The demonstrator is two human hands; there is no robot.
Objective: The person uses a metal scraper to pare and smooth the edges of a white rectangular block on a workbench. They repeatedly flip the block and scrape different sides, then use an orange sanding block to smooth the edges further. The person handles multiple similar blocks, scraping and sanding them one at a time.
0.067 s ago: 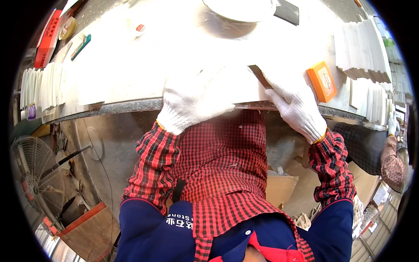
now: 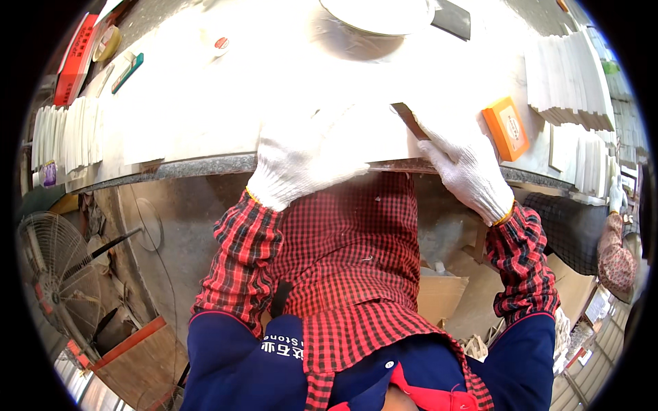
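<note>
Both my hands wear white knitted gloves at the near edge of a bright worktable. My left hand [image 2: 298,164] rests on a flat white slab [image 2: 392,137], its thumb along the near side; glare washes out the other fingers. My right hand [image 2: 462,164] is closed around a dark, narrow flat strip [image 2: 409,122], which leans against the right side of the slab. What kind of thing the strip is, I cannot make out. Just right of my right hand stands an orange box [image 2: 506,128].
Stacks of white tiles stand on the right [image 2: 569,79] and left [image 2: 68,137]. A round white basin [image 2: 377,15], a green box [image 2: 127,73], a tape roll [image 2: 107,44] and a red box [image 2: 74,60] lie farther back. A fan [image 2: 62,267] stands lower left; another person's sleeve [image 2: 617,257] shows right.
</note>
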